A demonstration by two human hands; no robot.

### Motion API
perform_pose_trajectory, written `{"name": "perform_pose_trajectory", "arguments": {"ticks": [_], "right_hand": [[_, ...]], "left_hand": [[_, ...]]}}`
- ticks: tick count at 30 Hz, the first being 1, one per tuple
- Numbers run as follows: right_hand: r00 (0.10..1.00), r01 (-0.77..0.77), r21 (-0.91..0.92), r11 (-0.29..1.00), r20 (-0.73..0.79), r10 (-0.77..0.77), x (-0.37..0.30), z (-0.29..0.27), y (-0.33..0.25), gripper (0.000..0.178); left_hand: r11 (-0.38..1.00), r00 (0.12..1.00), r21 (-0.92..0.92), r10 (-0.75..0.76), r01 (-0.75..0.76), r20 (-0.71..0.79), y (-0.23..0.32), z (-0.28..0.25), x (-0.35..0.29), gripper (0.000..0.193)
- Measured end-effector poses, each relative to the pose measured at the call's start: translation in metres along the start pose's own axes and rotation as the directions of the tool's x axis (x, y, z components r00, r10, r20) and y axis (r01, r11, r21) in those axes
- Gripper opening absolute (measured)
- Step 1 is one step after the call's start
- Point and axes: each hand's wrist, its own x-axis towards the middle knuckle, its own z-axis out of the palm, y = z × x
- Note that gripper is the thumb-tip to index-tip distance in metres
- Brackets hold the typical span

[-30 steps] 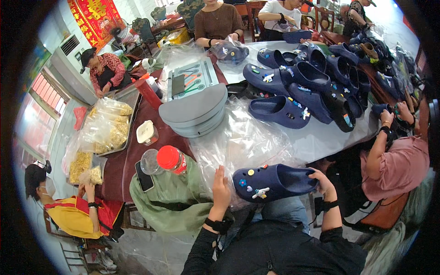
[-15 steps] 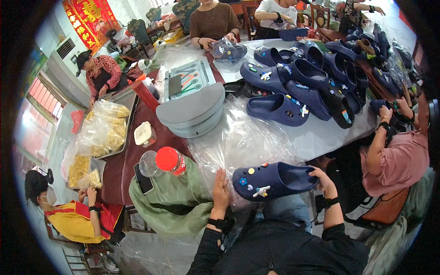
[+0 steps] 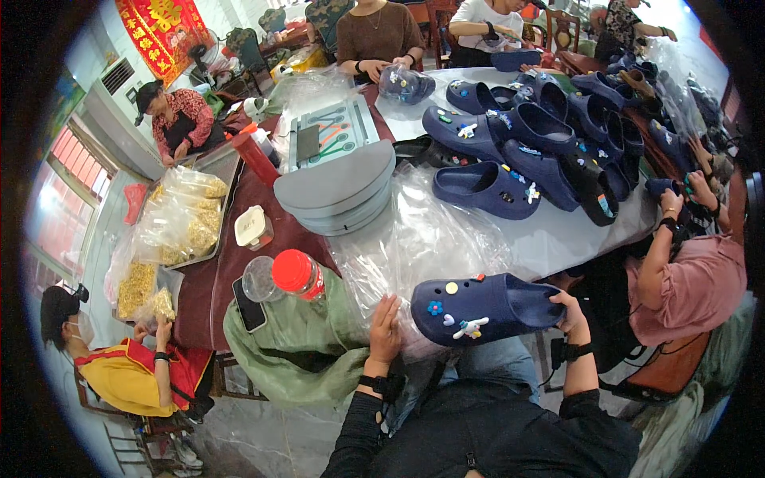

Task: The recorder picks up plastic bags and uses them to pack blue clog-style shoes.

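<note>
A navy clog with colourful charms on its toe hangs level above my lap at the table's front edge. My right hand grips it at the heel, thumb over the rim. Just left of the toe is my left hand, its fingers stretched out and together, resting at the edge of clear plastic bags spread on the table. Whether that hand pinches any of the plastic is not plain. Beyond the bags, another charm-covered clog lies at the front of a pile.
Several navy clogs crowd the far right. A grey rounded case, a red-lidded jar, a phone and green cloth are on my left. Bags of yellow pieces fill a tray. Co-workers sit around.
The clog in my right hand has moved slightly right and a little nearer the table, turning somewhat. My left hand remains beside the bags, its fingers slightly more bent.
</note>
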Motion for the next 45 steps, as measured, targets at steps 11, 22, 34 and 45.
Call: {"name": "perform_pose_trajectory", "arguments": {"ticks": [11, 22, 34, 45], "right_hand": [[0.987, 0.160, -0.147, 0.976, 0.023, -0.159, -0.014, 0.032, -0.014, 0.039], [0.947, 0.321, -0.197, 0.927, 0.075, -0.312, -0.048, 0.073, 0.019, 0.044], [0.704, 0.529, -0.684, 0.502, 0.024, -0.710, -0.061, 0.117, 0.060, 0.039], [0.537, 0.587, -0.794, 0.160, 0.234, -0.811, -0.046, 0.151, 0.057, 0.045]], "left_hand": [[0.998, 0.999, -0.056, -0.032, 0.033, 0.008, 0.014, 0.005, -0.001, 0.034], [0.959, 0.992, 0.254, -0.122, 0.126, -0.030, 0.077, -0.012, 0.036, 0.053], [0.928, 0.981, 0.326, -0.143, 0.179, -0.131, 0.086, -0.017, 0.044, 0.051], [0.989, 0.986, 0.072, -0.119, 0.128, -0.113, 0.083, -0.018, 0.052, 0.050]]}}
